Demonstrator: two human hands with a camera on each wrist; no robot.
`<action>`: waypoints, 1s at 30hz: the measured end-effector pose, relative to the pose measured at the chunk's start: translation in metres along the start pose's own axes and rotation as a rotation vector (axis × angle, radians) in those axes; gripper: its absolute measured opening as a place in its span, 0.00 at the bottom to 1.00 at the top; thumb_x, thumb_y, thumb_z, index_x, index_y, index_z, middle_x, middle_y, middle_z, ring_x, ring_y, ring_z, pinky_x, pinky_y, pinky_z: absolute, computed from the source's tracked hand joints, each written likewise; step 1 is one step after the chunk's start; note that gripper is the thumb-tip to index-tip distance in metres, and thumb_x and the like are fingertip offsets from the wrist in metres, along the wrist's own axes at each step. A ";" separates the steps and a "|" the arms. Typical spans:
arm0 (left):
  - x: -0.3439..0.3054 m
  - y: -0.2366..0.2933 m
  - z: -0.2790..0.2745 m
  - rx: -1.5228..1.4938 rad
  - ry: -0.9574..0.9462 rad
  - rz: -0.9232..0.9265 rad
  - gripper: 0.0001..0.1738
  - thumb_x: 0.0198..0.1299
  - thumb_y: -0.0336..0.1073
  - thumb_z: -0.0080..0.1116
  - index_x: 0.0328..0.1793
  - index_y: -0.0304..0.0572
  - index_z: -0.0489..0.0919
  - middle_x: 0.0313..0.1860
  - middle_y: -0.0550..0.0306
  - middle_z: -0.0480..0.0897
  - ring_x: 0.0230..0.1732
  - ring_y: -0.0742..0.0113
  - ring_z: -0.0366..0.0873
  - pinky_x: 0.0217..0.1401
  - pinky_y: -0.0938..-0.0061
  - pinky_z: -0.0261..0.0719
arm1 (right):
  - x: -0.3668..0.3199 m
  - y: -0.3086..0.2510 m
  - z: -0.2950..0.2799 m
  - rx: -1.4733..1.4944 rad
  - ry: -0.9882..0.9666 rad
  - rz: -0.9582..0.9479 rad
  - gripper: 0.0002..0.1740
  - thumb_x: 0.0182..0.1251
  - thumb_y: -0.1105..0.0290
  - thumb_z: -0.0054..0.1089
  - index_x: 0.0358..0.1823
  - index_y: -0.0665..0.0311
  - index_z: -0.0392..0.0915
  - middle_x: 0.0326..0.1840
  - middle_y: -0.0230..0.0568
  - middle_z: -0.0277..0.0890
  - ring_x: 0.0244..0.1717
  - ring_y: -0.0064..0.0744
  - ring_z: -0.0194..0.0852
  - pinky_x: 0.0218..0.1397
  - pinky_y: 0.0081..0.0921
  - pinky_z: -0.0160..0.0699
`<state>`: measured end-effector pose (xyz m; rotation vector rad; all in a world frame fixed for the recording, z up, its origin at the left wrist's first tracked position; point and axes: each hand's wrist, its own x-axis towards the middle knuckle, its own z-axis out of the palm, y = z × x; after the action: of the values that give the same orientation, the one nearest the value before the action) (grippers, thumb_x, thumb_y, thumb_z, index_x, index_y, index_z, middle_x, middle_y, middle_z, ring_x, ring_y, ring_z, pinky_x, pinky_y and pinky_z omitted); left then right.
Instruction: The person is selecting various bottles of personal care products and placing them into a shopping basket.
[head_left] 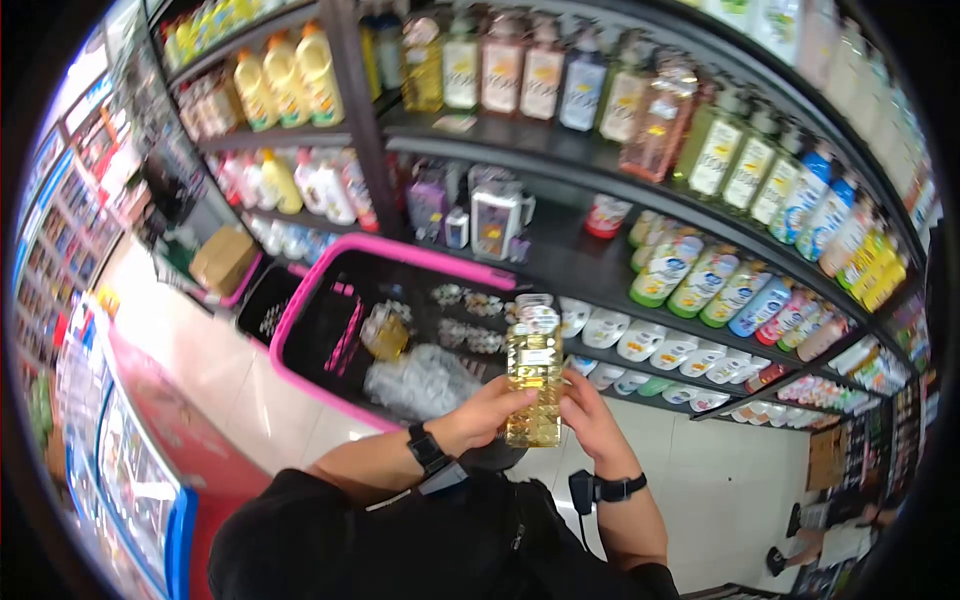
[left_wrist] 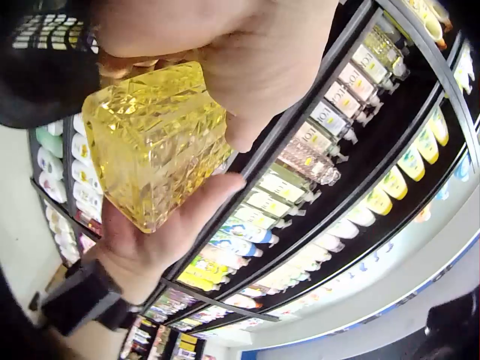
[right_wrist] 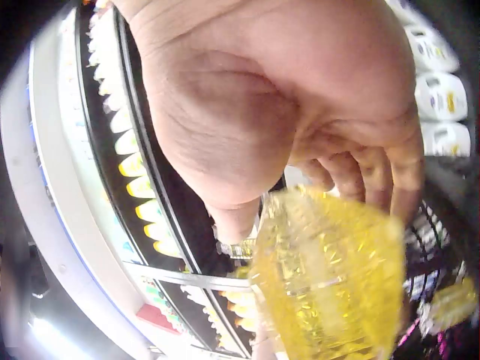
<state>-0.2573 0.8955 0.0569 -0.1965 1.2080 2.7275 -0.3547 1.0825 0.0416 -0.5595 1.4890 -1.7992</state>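
A clear, faceted bottle of yellow liquid (head_left: 535, 390) stands upright in front of my chest, gripped from both sides. My left hand (head_left: 487, 412) holds its left side with the thumb across the front. On the opposite side, my right hand (head_left: 592, 418) curls its fingers behind the bottle. The left wrist view shows the patterned base of the yellow bottle (left_wrist: 157, 146) between both hands. Seen from the right wrist, the bottle (right_wrist: 330, 277) sits below my palm, fingers along its far side. A black basket with a pink rim (head_left: 283, 330) is just beyond the left hand.
Inside the basket lie another yellow bottle (head_left: 386, 332) and crumpled clear plastic (head_left: 420, 382). Shelves with pump bottles (head_left: 582, 90) and other bottles (head_left: 665, 268) rise ahead. A cardboard box (head_left: 222, 262) sits at left, near a blue-edged display case (head_left: 180, 530). Another person's legs (head_left: 800, 550) show at lower right.
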 end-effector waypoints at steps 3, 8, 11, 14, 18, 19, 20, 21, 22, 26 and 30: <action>-0.011 -0.012 -0.032 0.241 0.004 -0.038 0.27 0.73 0.44 0.58 0.69 0.33 0.70 0.60 0.51 0.80 0.58 0.68 0.78 0.61 0.67 0.78 | 0.020 0.012 0.030 0.084 -0.056 0.058 0.32 0.69 0.71 0.63 0.72 0.69 0.61 0.62 0.43 0.75 0.62 0.32 0.75 0.64 0.32 0.75; -0.030 0.030 -0.076 0.734 -0.001 0.056 0.36 0.70 0.46 0.62 0.75 0.32 0.62 0.61 0.46 0.77 0.63 0.63 0.74 0.66 0.66 0.74 | 0.023 0.020 0.063 0.000 -0.037 0.046 0.33 0.63 0.74 0.68 0.68 0.71 0.64 0.60 0.41 0.76 0.59 0.32 0.77 0.64 0.32 0.76; -0.046 0.071 -0.074 0.714 0.160 0.318 0.36 0.68 0.43 0.63 0.76 0.35 0.63 0.60 0.47 0.77 0.62 0.63 0.75 0.63 0.66 0.76 | 0.033 0.022 0.080 -0.095 -0.049 0.059 0.35 0.59 0.78 0.70 0.66 0.71 0.64 0.59 0.42 0.76 0.60 0.33 0.77 0.65 0.33 0.76; -0.057 0.123 -0.077 0.887 0.063 0.356 0.34 0.67 0.42 0.65 0.73 0.37 0.66 0.57 0.47 0.79 0.57 0.61 0.78 0.59 0.67 0.78 | 0.044 0.018 0.103 -0.229 -0.057 0.046 0.36 0.57 0.79 0.72 0.66 0.72 0.63 0.59 0.44 0.76 0.60 0.33 0.77 0.64 0.33 0.76; -0.074 0.184 -0.092 1.362 -0.058 0.309 0.34 0.61 0.46 0.68 0.69 0.38 0.70 0.53 0.41 0.81 0.52 0.49 0.82 0.55 0.63 0.80 | 0.061 0.017 0.133 -0.350 -0.051 0.034 0.37 0.55 0.77 0.73 0.66 0.71 0.64 0.58 0.45 0.77 0.60 0.32 0.77 0.63 0.31 0.76; -0.077 0.195 -0.100 1.434 -0.109 0.301 0.35 0.61 0.47 0.69 0.69 0.37 0.70 0.53 0.40 0.81 0.53 0.47 0.81 0.55 0.62 0.80 | 0.065 0.018 0.139 -0.393 -0.046 0.048 0.37 0.55 0.77 0.74 0.66 0.71 0.64 0.58 0.44 0.77 0.59 0.32 0.77 0.63 0.31 0.75; -0.079 0.203 -0.108 1.505 -0.159 0.294 0.36 0.60 0.48 0.69 0.68 0.37 0.70 0.53 0.39 0.81 0.54 0.44 0.81 0.55 0.60 0.79 | 0.068 0.021 0.145 -0.435 -0.043 0.061 0.37 0.55 0.77 0.74 0.66 0.71 0.64 0.58 0.44 0.77 0.59 0.32 0.77 0.63 0.31 0.75; -0.078 0.208 -0.119 1.518 -0.229 0.280 0.37 0.59 0.51 0.69 0.66 0.35 0.70 0.52 0.38 0.81 0.55 0.40 0.80 0.57 0.56 0.78 | 0.071 0.026 0.152 -0.424 -0.025 0.071 0.37 0.56 0.77 0.74 0.66 0.70 0.64 0.58 0.44 0.77 0.59 0.31 0.76 0.64 0.30 0.74; -0.079 0.212 -0.126 1.556 -0.246 0.228 0.37 0.59 0.52 0.69 0.65 0.34 0.70 0.52 0.38 0.81 0.55 0.41 0.80 0.56 0.56 0.78 | 0.072 0.028 0.158 -0.428 -0.036 0.085 0.37 0.56 0.77 0.74 0.66 0.70 0.64 0.58 0.44 0.77 0.59 0.31 0.76 0.64 0.30 0.74; -0.070 0.230 -0.151 1.647 -0.361 0.102 0.37 0.55 0.52 0.70 0.62 0.35 0.72 0.49 0.39 0.81 0.52 0.41 0.81 0.53 0.56 0.78 | 0.081 0.032 0.184 -0.438 -0.065 0.094 0.37 0.57 0.77 0.73 0.66 0.70 0.64 0.58 0.45 0.77 0.60 0.32 0.76 0.65 0.31 0.74; -0.063 0.242 -0.160 1.662 -0.456 0.053 0.31 0.50 0.48 0.71 0.56 0.39 0.75 0.44 0.43 0.83 0.48 0.41 0.82 0.49 0.56 0.79 | 0.091 0.043 0.203 -0.607 -0.016 0.042 0.36 0.57 0.72 0.73 0.66 0.70 0.66 0.58 0.51 0.77 0.60 0.45 0.77 0.65 0.37 0.75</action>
<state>-0.2321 0.6106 0.1363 0.5861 2.6159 0.8937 -0.2558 0.8784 0.0380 -0.8200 2.0232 -1.2863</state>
